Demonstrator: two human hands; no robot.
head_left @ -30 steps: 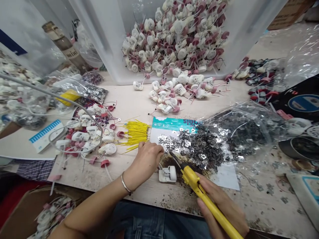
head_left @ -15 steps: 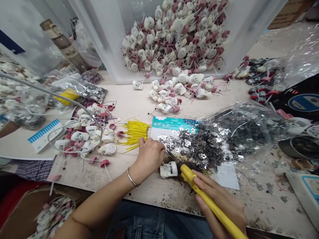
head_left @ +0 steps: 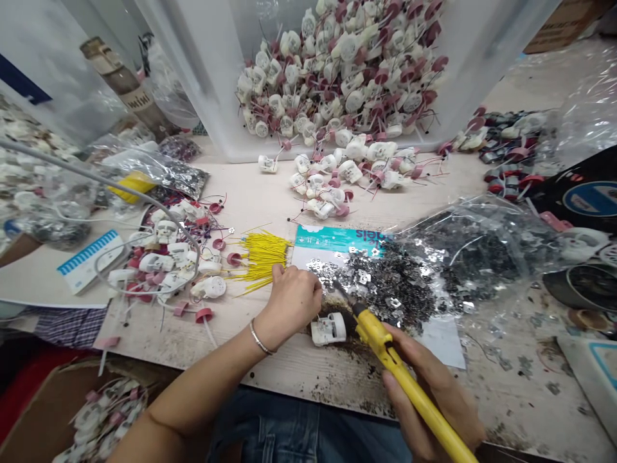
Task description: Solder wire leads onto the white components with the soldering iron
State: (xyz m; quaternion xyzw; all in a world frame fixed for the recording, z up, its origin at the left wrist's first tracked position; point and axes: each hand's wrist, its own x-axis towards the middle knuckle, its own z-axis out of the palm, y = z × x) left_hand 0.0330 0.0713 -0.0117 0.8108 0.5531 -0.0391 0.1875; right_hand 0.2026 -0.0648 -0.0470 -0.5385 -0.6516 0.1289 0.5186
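My left hand (head_left: 292, 301) is curled into a loose fist just left of a small white plastic part (head_left: 328, 328) that lies on the table; its fingertips pinch something I cannot make out. My right hand (head_left: 436, 399) grips a yellow-handled soldering iron (head_left: 405, 382), whose dark tip (head_left: 343, 294) points up-left over the white part, beside a heap of small silver metal clips (head_left: 385, 283). A bundle of thin yellow wires (head_left: 260, 256) lies just beyond my left hand.
A clear bin (head_left: 347, 71) holds many white and pink parts, with more of them (head_left: 347, 170) spilled before it. Another group (head_left: 168, 257) sits at left beside a grey cable (head_left: 120, 193). A plastic bag of clips (head_left: 482, 251) lies at right. A cardboard box (head_left: 72, 411) stands at lower left.
The white part has shifted slightly right and up under the iron's tip. My right hand has moved the iron a little forward and right. My left hand stays almost in place.
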